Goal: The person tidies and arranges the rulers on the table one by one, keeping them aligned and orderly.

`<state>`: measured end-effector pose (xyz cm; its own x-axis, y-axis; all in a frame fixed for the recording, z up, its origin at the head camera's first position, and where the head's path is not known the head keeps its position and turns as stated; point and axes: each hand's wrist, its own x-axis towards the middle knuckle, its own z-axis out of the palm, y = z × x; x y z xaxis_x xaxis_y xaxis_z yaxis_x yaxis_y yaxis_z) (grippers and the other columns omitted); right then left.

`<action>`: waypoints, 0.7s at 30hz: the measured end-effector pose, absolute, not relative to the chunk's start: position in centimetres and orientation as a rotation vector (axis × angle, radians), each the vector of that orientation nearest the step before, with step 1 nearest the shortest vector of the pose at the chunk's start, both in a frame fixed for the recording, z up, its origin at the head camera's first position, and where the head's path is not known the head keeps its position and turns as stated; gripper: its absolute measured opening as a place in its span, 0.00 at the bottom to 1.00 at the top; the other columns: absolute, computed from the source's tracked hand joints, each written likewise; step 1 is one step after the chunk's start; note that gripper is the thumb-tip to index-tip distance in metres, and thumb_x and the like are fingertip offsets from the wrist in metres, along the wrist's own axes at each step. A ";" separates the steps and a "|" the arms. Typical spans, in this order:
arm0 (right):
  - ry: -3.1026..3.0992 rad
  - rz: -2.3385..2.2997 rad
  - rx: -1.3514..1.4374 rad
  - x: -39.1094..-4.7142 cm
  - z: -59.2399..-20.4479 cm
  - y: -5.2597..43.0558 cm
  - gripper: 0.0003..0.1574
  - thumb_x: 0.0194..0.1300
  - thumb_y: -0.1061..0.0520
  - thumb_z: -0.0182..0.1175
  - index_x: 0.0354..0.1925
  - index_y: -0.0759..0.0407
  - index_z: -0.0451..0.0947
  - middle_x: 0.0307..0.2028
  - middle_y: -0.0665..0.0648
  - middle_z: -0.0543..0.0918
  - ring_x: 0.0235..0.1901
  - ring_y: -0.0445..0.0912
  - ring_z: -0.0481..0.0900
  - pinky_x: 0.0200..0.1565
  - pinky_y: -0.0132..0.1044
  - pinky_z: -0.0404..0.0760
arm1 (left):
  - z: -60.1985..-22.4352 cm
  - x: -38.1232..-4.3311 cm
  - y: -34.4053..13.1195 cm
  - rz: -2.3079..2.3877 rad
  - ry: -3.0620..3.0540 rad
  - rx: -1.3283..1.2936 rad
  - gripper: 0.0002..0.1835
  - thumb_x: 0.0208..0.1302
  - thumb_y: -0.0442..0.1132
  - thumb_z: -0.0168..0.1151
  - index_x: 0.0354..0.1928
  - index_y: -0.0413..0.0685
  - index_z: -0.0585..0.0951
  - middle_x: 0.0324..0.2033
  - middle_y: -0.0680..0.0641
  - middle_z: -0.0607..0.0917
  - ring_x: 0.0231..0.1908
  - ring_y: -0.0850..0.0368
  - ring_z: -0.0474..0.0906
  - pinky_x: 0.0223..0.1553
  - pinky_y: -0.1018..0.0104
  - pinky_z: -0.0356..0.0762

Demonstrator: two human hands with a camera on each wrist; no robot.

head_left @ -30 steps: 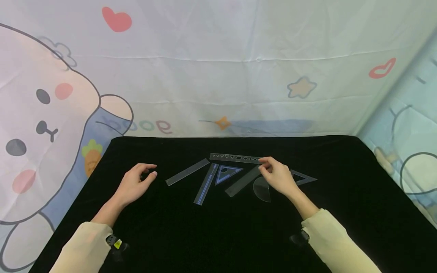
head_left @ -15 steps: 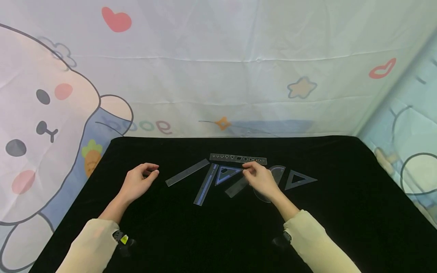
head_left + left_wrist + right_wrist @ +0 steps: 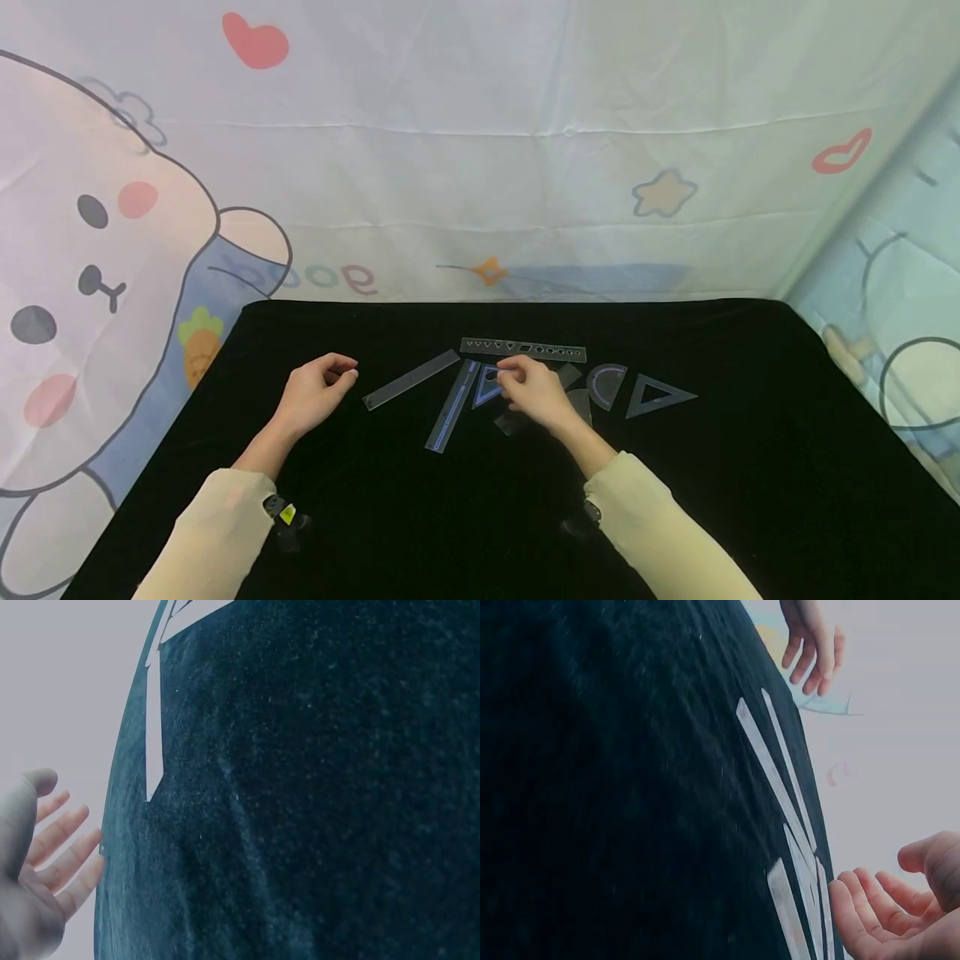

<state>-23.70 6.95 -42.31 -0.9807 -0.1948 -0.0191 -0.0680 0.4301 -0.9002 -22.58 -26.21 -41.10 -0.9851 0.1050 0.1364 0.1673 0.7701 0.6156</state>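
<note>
My left hand (image 3: 317,393) hovers left of a clear ruler (image 3: 411,380), its fingers loosely bent around nothing. In the left wrist view this hand (image 3: 52,862) shows spread, relaxed fingers. My right hand (image 3: 534,392) hangs over a blue-edged set square (image 3: 483,392) and partly hides it, along with a clear ruler (image 3: 510,422) and a clear half-round piece (image 3: 581,403). Nothing lies in the right hand (image 3: 892,907) in its wrist view; the fingers are relaxed and the thumb apart. Between the hands lies a blue-marked ruler (image 3: 452,406).
A stencil ruler (image 3: 522,349) with cut-out shapes lies farthest back. Right of the right hand are a protractor (image 3: 607,386) and another set square (image 3: 658,395). All rest on a black cloth (image 3: 420,533). A printed curtain (image 3: 480,167) hangs behind the table.
My right hand has moved left from near the right set square and protractor to over the blue-edged set square. The left hand has drifted slightly right. The rulers and set squares have not moved.
</note>
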 end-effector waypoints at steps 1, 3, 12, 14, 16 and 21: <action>2.535 -1.607 -0.223 -23.7 -42.3 6.7 0.19 0.65 0.56 0.53 0.53 0.61 0.72 0.42 0.62 0.82 0.38 0.51 0.83 0.33 0.35 0.83 | -41.1 -22.7 -26.2 -1.010 -2.869 -0.215 0.16 0.67 0.44 0.50 0.51 0.43 0.76 0.43 0.43 0.80 0.41 0.50 0.76 0.37 0.62 0.74; 2.505 -1.621 -0.202 -23.7 -42.2 6.1 0.19 0.66 0.56 0.52 0.54 0.61 0.72 0.43 0.61 0.82 0.38 0.52 0.83 0.33 0.35 0.83 | -41.2 -22.8 -26.1 -1.010 -2.867 -0.212 0.16 0.67 0.44 0.50 0.51 0.43 0.76 0.43 0.43 0.80 0.42 0.50 0.76 0.37 0.62 0.74; 2.415 -1.647 -0.189 -23.3 -42.8 3.7 0.21 0.67 0.55 0.50 0.56 0.61 0.70 0.44 0.59 0.81 0.37 0.48 0.82 0.34 0.34 0.83 | -41.5 -23.3 -25.4 -1.035 -2.882 -0.180 0.15 0.67 0.43 0.51 0.50 0.43 0.76 0.44 0.42 0.80 0.42 0.50 0.76 0.38 0.60 0.75; 2.402 -1.643 -0.177 -23.2 -42.9 3.2 0.22 0.67 0.55 0.50 0.57 0.60 0.70 0.44 0.59 0.81 0.37 0.47 0.82 0.34 0.34 0.83 | -41.6 -23.4 -25.3 -1.049 -2.889 -0.173 0.15 0.67 0.43 0.51 0.50 0.43 0.76 0.44 0.43 0.80 0.42 0.50 0.76 0.38 0.61 0.74; 2.386 -1.652 -0.172 -23.1 -42.9 2.8 0.23 0.67 0.54 0.50 0.58 0.60 0.69 0.46 0.60 0.80 0.38 0.47 0.81 0.36 0.34 0.83 | -41.7 -23.5 -25.1 -1.056 -2.895 -0.169 0.15 0.66 0.42 0.51 0.50 0.42 0.76 0.44 0.42 0.80 0.42 0.50 0.76 0.38 0.61 0.75; 2.281 -1.746 -0.114 -22.9 -42.9 1.7 0.24 0.68 0.55 0.50 0.60 0.62 0.67 0.49 0.62 0.78 0.42 0.50 0.81 0.39 0.36 0.83 | -41.9 -23.8 -24.6 -1.066 -2.911 -0.155 0.15 0.66 0.43 0.52 0.50 0.43 0.76 0.44 0.43 0.80 0.41 0.51 0.76 0.38 0.60 0.75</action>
